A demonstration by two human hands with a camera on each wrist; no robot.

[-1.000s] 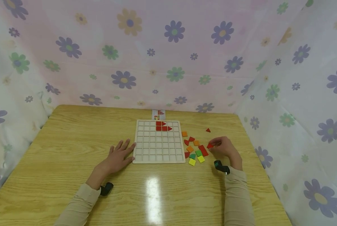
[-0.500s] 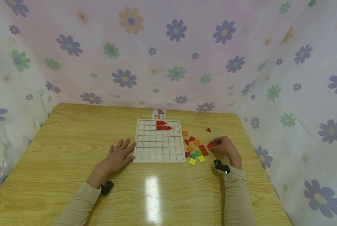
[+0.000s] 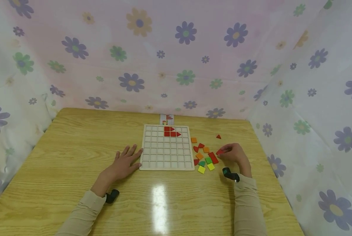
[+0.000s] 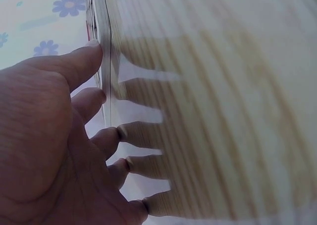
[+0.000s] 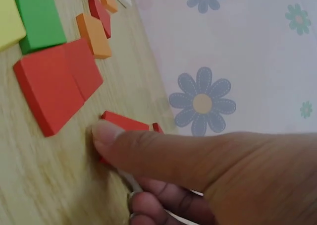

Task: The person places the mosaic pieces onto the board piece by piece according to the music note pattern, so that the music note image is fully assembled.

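A wooden grid board [image 3: 167, 153] lies on the table, with several red pieces [image 3: 167, 131] set in its top rows. My left hand [image 3: 123, 166] rests beside it, fingers spread, index fingertip and thumb right at the board's left edge. In the left wrist view the thumb of that hand [image 4: 52, 136] overlaps the board's side [image 4: 105, 51]. Right of the loose pieces, my right hand [image 3: 236, 154] pinches a red triangle tile [image 3: 219, 152] between thumb and fingers, low over the table. The right wrist view shows the thumb covering much of this red tile [image 5: 124, 121].
Left of my right hand lie red squares [image 3: 213, 157], a green square [image 3: 208, 160], yellow squares [image 3: 201, 169], orange squares [image 3: 199, 156] and red quarter-round pieces [image 3: 196, 149]. Another red triangle [image 3: 218, 136] lies farther back. A pattern card [image 3: 166, 119] sits behind the board, near the flowered curtain [image 3: 152, 65].
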